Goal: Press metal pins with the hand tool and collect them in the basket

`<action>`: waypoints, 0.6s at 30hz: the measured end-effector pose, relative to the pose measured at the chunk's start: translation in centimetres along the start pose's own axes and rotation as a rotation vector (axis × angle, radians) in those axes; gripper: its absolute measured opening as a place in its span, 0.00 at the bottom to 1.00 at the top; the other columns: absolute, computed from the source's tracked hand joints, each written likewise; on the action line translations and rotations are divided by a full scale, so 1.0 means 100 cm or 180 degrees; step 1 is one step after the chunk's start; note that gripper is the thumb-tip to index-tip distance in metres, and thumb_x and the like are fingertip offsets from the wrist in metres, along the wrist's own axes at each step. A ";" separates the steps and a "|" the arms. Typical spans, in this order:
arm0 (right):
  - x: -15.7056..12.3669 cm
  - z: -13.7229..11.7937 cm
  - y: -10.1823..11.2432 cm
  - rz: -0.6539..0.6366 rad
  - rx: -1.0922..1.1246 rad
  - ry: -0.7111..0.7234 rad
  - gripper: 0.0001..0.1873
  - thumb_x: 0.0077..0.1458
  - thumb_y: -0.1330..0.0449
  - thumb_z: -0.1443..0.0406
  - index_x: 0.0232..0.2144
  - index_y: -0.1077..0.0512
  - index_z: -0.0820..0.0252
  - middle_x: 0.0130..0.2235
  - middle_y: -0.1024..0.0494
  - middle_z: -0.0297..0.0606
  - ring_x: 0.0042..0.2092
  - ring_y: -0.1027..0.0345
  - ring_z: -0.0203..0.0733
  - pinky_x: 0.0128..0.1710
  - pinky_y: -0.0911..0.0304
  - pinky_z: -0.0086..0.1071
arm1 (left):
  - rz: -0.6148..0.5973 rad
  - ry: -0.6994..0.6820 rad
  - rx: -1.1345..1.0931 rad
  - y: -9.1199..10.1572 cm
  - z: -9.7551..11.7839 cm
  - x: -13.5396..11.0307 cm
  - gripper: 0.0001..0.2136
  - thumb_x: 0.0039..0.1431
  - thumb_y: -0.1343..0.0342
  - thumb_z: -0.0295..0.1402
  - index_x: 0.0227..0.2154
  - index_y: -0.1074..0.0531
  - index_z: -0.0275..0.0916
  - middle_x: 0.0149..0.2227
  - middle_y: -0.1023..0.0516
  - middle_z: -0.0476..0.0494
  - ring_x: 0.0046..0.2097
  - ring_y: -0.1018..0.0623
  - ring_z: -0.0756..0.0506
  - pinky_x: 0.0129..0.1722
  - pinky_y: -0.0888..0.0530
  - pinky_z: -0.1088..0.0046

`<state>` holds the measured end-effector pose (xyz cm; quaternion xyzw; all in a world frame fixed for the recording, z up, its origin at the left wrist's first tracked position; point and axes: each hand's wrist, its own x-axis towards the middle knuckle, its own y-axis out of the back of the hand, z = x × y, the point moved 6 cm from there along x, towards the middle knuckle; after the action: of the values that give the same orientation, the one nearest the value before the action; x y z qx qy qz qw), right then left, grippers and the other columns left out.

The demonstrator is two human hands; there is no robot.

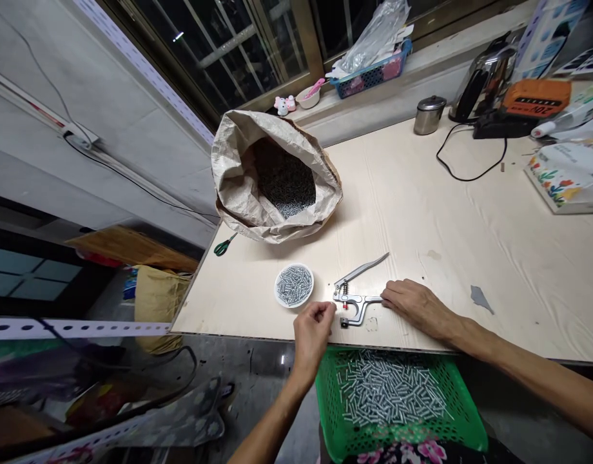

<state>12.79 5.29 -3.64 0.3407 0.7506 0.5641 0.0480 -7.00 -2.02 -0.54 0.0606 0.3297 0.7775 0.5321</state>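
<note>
My left hand [314, 328] is closed in a pinch beside the jaws of metal snap-fastener pliers [360, 301]. Whatever its fingertips hold, if anything, is too small to make out. My right hand [417, 308] has its fingers around the end of the pliers' lower handle. The pliers' upper handle is raised, and their jaws gape towards my left hand. Just beyond that hand, a white bowl [278, 295] holds many small silvery screws [295, 284]. Below the table edge, a green basket [327, 409] contains a heap of silvery screw-like pieces [393, 390].
A large open sack [229, 154] of small metal pieces stands behind the bowl. Green-handled scissors [222, 247] lie by the left edge. Farther back right are a lidded metal canister [428, 116], an orange charger or battery [537, 98] and a black cable [463, 178].
</note>
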 end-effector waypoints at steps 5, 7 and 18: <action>0.000 0.004 -0.001 0.0022 0.0057 -0.0053 0.11 0.65 0.53 0.67 0.31 0.35 0.59 0.31 0.30 0.36 0.31 0.39 0.37 0.31 0.46 0.33 | -0.0615 -0.1026 0.1081 0.003 0.023 -0.033 0.09 0.58 0.45 0.35 0.37 0.22 0.41 0.30 0.23 0.46 0.31 0.24 0.48 0.31 0.31 0.74; -0.002 0.004 -0.002 0.0030 0.0078 -0.0097 0.12 0.65 0.54 0.67 0.31 0.34 0.59 0.31 0.30 0.36 0.31 0.38 0.37 0.32 0.46 0.33 | -0.0122 -0.1222 0.1505 0.026 0.026 -0.016 0.12 0.60 0.48 0.33 0.43 0.24 0.41 0.35 0.23 0.44 0.34 0.24 0.47 0.33 0.30 0.73; -0.004 0.005 -0.005 0.0138 0.0086 -0.0183 0.13 0.66 0.54 0.64 0.32 0.33 0.59 0.31 0.29 0.36 0.31 0.37 0.38 0.32 0.43 0.34 | 0.0296 -0.0817 0.2579 0.056 0.028 0.078 0.09 0.61 0.49 0.34 0.34 0.24 0.38 0.39 0.25 0.42 0.37 0.25 0.46 0.33 0.34 0.73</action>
<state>13.12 5.43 -4.37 0.3737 0.7489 0.5447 0.0526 -13.49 4.84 2.81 0.3759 0.5365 0.5944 0.4664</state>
